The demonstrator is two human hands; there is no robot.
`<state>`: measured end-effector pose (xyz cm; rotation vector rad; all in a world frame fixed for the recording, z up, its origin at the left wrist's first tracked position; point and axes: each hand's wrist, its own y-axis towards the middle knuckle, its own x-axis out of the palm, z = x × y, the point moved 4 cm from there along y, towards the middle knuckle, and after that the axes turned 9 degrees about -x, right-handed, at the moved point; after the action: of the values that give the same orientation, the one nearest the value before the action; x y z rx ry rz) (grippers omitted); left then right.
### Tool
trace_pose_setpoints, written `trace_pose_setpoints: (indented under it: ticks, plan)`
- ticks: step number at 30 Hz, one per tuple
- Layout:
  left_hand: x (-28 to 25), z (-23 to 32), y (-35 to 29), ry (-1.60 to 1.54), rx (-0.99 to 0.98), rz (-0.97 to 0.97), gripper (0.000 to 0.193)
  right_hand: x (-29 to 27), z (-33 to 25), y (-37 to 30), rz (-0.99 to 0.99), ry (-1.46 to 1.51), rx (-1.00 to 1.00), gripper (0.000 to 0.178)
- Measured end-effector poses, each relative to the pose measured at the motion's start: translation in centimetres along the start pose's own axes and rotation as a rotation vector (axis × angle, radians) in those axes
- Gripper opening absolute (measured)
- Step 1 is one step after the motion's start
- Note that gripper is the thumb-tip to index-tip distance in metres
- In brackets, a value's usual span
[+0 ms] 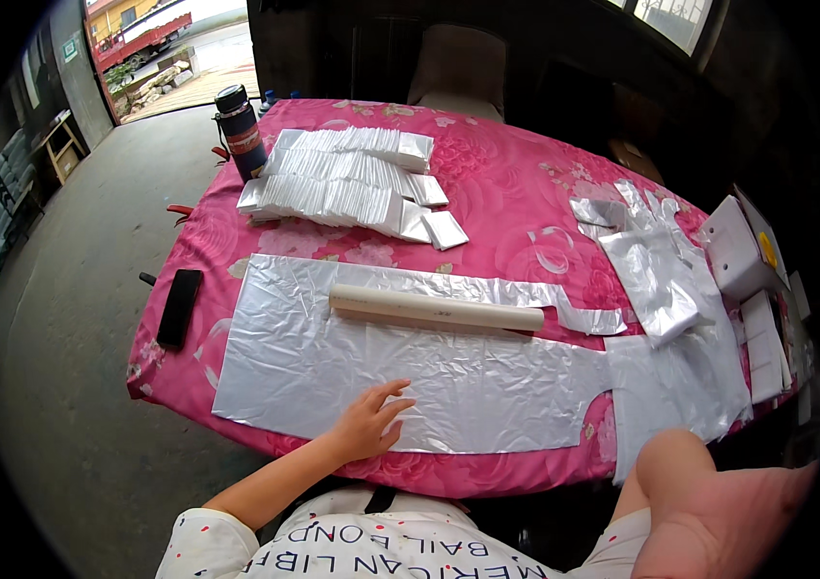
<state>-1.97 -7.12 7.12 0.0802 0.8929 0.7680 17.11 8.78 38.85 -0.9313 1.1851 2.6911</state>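
A silvery plastic bag [284, 357] lies spread flat on the table, with a cut-out curve at its right end. My left hand [371, 423] rests on its near part, fingers apart and holding nothing. Across the bag's far part lies a long cream-coloured tube [434, 307]. My right arm is bent up at the lower right, with my right hand [723, 521] very near the camera. Its fingers are hidden or cut off, so what it does cannot be told. More silvery bags [675, 362] lie loosely piled at the table's right side.
Rows of small folded silvery packets [342, 183] fill the far left of the pink flowered tablecloth [516, 164]. Near them stand a dark flask [240, 135] and, closer, a black phone [179, 309]. White boxes [733, 246] line the right edge. A chair [458, 68] stands beyond.
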Motion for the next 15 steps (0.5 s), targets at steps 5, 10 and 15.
trace_pose_setpoints:
  ticks: [5,10,15]
  plan:
    - [-0.8,0.3,-2.0,0.079,-0.003,-0.032,0.039,9.6,-1.3,-1.6,-0.099,0.417,0.241,0.021]
    - [-0.2,2.0,-1.6,0.034,0.015,-0.055,0.039,25.0,0.9,-13.1,-0.359,0.544,0.645,0.044]
    - [0.1,2.6,-1.6,0.053,0.032,-0.066,0.039,31.0,4.0,-22.6,-0.617,0.414,0.832,0.054]
